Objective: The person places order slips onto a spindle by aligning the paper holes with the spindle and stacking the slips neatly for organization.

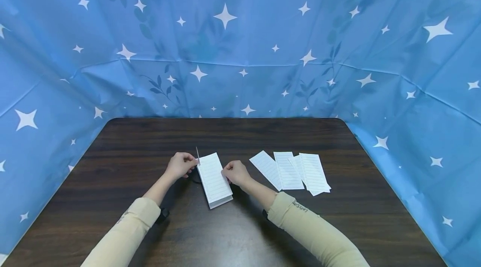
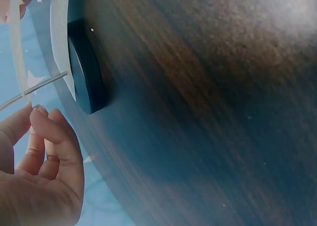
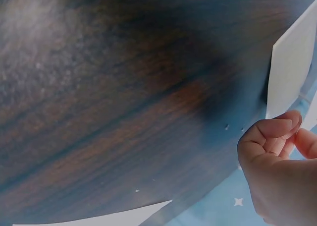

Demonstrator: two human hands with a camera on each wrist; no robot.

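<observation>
Your two hands work around one thin metal spike [image 1: 197,154], just left of the frame's centre in the head view. Your left hand [image 1: 181,165] pinches the upper left corner of one lined upper sheet [image 1: 214,177] between thumb and finger, right beside the spike. Your right hand [image 1: 236,173] pinches that same sheet's right edge. The left wrist view, at its upper left, shows the spike crossing the raised paper; whether it pierces it, you cannot tell. Under it you have at least one lower sheet [image 2: 59,32], near one dark round base [image 2: 86,67].

Right of centre in the head view you can count four loose sheets: one tilted sheet [image 1: 266,169], one middle sheet [image 1: 288,171], and one right-hand sheet [image 1: 313,171] overlapping one partly covered sheet [image 1: 298,166]. All lie on one dark wood-grain table [image 1: 210,238]. Across the upper frame hangs blue cloth [image 1: 244,41] with white stars.
</observation>
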